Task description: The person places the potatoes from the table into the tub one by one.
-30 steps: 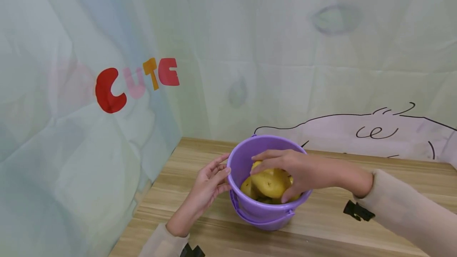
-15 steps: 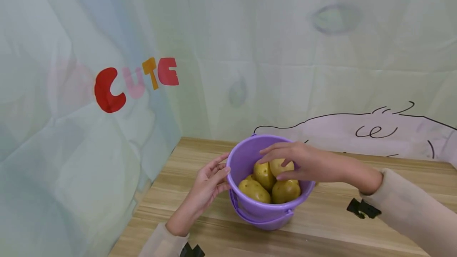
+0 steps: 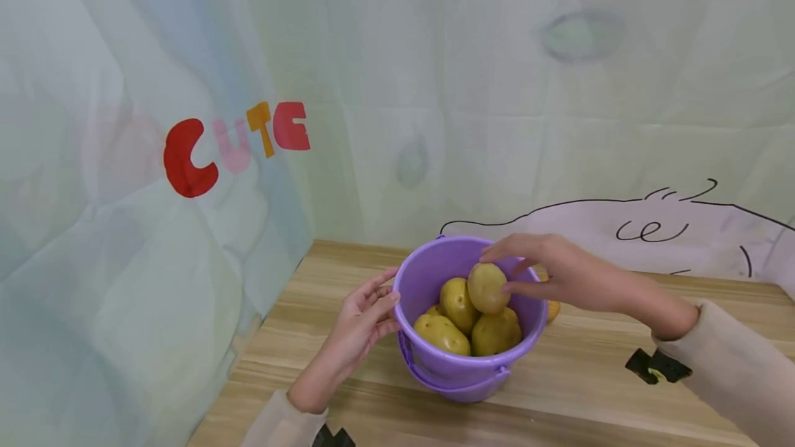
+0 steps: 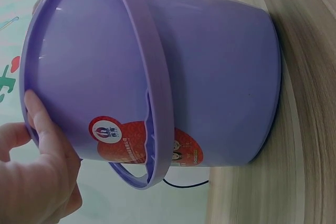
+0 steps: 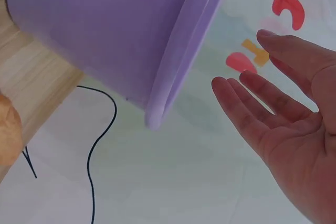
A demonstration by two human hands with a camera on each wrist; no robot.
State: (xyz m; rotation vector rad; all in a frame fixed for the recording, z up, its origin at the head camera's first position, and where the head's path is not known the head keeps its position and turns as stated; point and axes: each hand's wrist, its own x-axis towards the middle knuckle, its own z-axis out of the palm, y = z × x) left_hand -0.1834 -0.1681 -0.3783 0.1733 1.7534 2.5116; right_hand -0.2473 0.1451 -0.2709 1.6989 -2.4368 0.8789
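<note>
A purple bucket [image 3: 456, 371] stands on the wooden table with several yellow-brown potatoes inside. The topmost potato [image 3: 487, 288] leans on the others; another potato [image 3: 442, 334] lies toward the front left. My left hand [image 3: 366, 316] holds the bucket's left rim between thumb and fingers; in the left wrist view, the fingertips of that hand [image 4: 47, 166] are at the rim. Over the right rim, my right hand [image 3: 553, 271] has loosely spread fingers, its tips close beside the top potato in the head view. Nothing is between the fingers of the right hand [image 5: 294, 103] in the right wrist view.
An orange rounded object [image 3: 553, 310], partly hidden, sits on the table behind the bucket's right side. The bucket's purple handle [image 4: 157, 77] hangs down along its side. Printed cloth walls [image 3: 397, 178] border the table at the back and left.
My right hand has let go of the potato, which now rests on top of the others in the bucket. The hand has drawn back up and to the right; the left hand stays put.
</note>
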